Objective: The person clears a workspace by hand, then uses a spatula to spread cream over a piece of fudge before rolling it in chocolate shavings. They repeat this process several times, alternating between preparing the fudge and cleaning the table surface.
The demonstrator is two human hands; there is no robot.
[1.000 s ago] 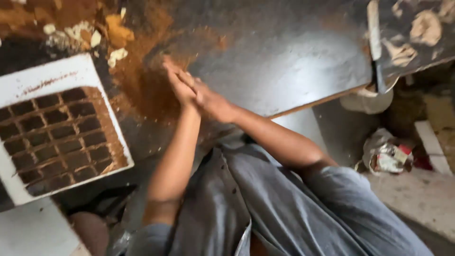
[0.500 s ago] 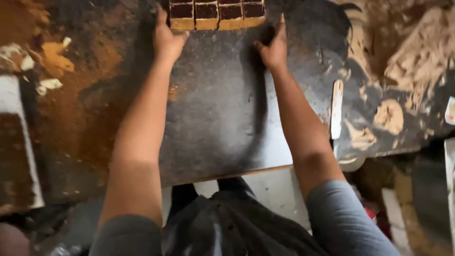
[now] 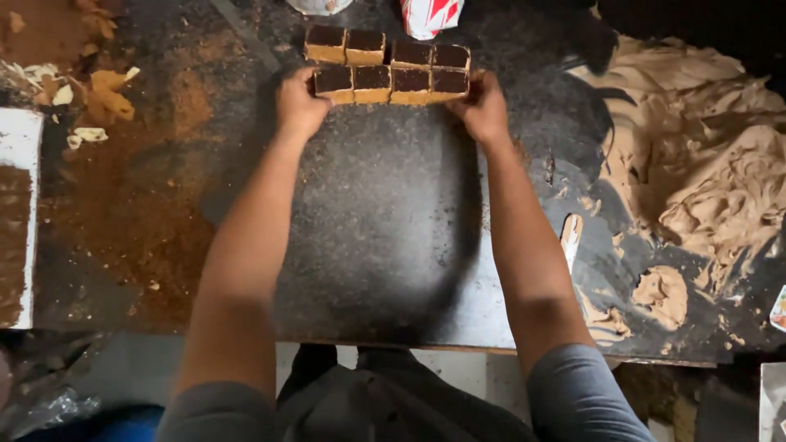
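A dark, worn counter (image 3: pixel 385 245) fills the view, dusted with brown powder toward 9 o'clock and smeared with a thick tan paste (image 3: pixel 704 188) toward 3 o'clock (a pale flat stick (image 3: pixel 571 237) lies at the edge of that smear). At the far left a white tray (image 3: pixel 18 221) with a dark filling pokes in, now mostly cut off by the frame, whereas a second ago it sat well in view with its grid of cut squares showing.

What has changed is the hands' place. A second ago they were together over the powdery patch; half a second ago they were apart at the ends of a row of brown blocks right at the top edge. Now the blocks (image 3: pixel 389 65) lie at 12 o'clock, fully in view: eight squares in two rows of four, dark on top and tan at the sides, the rows touching.

The left hand (image 3: pixel 301 102) presses against the left end of the near row and the right hand (image 3: pixel 483 106) against the right end. On both hands the fingers are curled and held together, squeezing the row from either side rather than pinching a single block; the fingertips are hidden behind the knuckles. Judging by this, the blocks are being bunched tight as one group.

Beyond the blocks, a red and white packet (image 3: pixel 431 15) and a pale round thing (image 3: pixel 319 5) sit at the top edge.
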